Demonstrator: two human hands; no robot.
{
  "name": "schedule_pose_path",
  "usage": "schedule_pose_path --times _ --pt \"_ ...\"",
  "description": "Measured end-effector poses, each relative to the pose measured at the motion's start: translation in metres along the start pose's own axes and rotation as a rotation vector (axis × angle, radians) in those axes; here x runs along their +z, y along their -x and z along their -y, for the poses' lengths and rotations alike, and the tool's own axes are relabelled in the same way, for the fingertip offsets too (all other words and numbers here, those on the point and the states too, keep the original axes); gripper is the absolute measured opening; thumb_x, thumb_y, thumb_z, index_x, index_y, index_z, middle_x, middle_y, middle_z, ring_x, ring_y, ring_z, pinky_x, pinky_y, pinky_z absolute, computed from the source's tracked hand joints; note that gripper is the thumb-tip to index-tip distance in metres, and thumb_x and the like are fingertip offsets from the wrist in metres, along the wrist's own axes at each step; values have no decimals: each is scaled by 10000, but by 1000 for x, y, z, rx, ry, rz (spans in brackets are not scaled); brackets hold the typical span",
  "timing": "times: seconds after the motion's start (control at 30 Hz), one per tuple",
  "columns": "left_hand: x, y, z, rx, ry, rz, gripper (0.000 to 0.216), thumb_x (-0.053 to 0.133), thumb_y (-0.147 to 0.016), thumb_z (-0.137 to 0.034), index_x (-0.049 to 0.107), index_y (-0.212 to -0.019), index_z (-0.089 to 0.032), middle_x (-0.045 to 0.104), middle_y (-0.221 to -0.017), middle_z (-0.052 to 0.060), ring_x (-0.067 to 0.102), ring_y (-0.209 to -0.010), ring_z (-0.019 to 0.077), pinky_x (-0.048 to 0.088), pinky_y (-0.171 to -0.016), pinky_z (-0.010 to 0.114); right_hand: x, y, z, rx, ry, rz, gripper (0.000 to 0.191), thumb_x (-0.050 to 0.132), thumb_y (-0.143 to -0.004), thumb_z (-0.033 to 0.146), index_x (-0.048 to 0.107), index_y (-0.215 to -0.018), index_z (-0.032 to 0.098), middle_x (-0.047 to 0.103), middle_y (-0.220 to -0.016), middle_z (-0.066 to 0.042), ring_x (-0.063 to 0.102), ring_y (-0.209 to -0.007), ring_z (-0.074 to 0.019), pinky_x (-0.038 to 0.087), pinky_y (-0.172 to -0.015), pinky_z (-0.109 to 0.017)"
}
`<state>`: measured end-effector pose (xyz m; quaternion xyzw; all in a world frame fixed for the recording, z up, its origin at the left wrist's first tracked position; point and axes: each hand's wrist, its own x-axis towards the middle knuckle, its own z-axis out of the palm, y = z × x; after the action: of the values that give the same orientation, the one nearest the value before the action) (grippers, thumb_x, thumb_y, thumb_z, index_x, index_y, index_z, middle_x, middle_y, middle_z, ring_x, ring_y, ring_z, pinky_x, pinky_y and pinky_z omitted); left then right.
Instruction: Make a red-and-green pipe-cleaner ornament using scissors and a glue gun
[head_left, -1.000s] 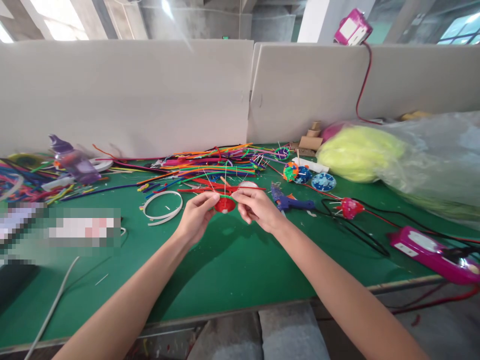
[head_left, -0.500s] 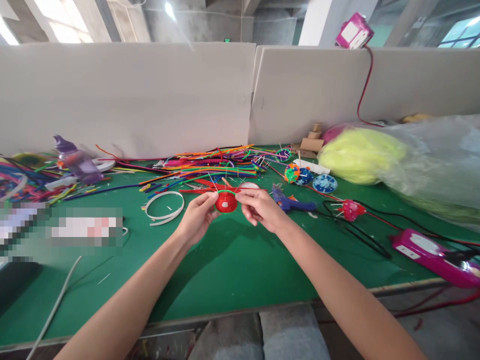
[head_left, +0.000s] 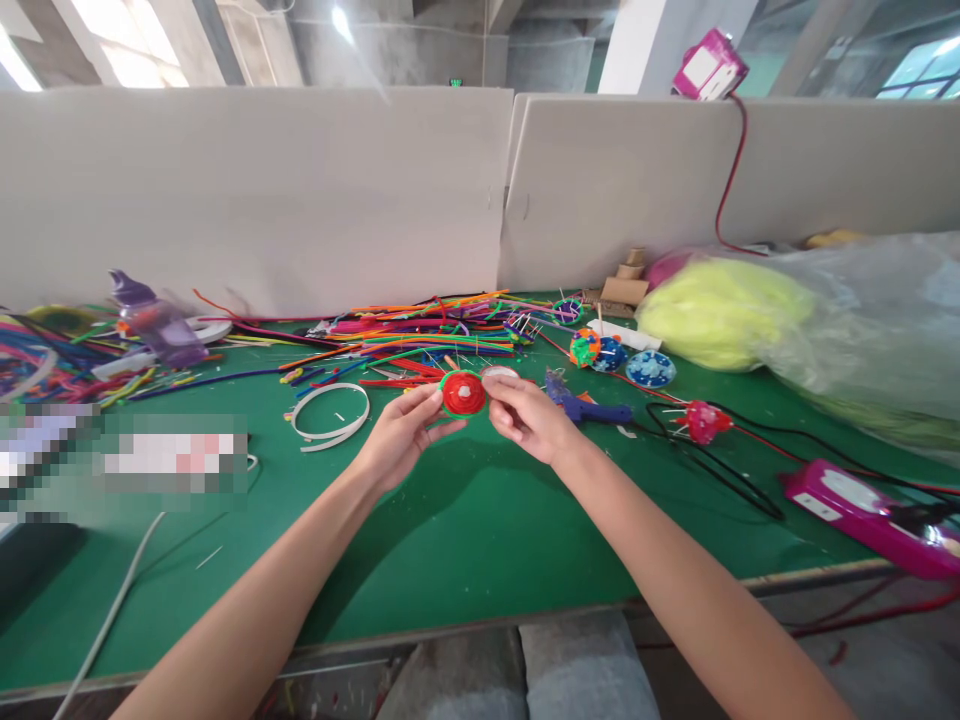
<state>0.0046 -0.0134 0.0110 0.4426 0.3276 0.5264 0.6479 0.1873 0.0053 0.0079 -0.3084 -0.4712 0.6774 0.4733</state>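
Between my two hands, above the green table [head_left: 465,540], is a small round red piece [head_left: 463,396] wound from fuzzy pipe cleaner, with a pale centre and a green rim. My left hand [head_left: 401,428] pinches its left edge between thumb and fingers. On the opposite side, the fingers of my right hand [head_left: 529,412] close on its right edge. Thin white sticks poke out behind the piece. Just beyond lie loose red pipe cleaners [head_left: 405,376], and a blue glue gun [head_left: 589,408] rests right of my right hand.
A pile of coloured pipe cleaners [head_left: 427,325] stretches along the back. At left are a white strip coil [head_left: 330,412] and a purple bottle [head_left: 161,325]. Finished-looking fuzzy balls [head_left: 585,347], a red piece [head_left: 705,421], black cable, a magenta power strip [head_left: 862,510] and plastic bags [head_left: 862,330] occupy the right.
The red piece has tilted so its round face and green rim now show more fully toward me. It has shifted slightly right and up, with both hands following.
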Motion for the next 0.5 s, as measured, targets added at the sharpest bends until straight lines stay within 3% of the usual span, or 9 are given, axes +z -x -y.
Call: schedule_pose_path --times 0.23,0.4,0.5 --pt "2 0 1 44 -67 -40 249 792 -696 -294 734 -876 -131 715 -948 77 651 -843 173 585 -739 314 0 0 -2 1 -19 -6 251 692 -766 376 530 -757 185 447 -389 93 314 -279 -37 135 -295 -183" --pt "7 3 3 62 -171 11 443 822 -640 -200 685 -1060 -173 707 -921 54 665 -855 190 591 -671 290 -1 -1 -1 -5 -100 3 355 738 -708 386 442 -657 197 443 -383 96 322 -272 -34 137 -297 -186" --pt "9 4 5 98 -244 24 506 837 -589 -164 654 -1061 -170 719 -900 54 693 -835 223 575 -587 268 -1 -1 -2 2 -104 9 335 733 -710 380 457 -673 193 447 -386 96 325 -275 -34 133 -302 -187"
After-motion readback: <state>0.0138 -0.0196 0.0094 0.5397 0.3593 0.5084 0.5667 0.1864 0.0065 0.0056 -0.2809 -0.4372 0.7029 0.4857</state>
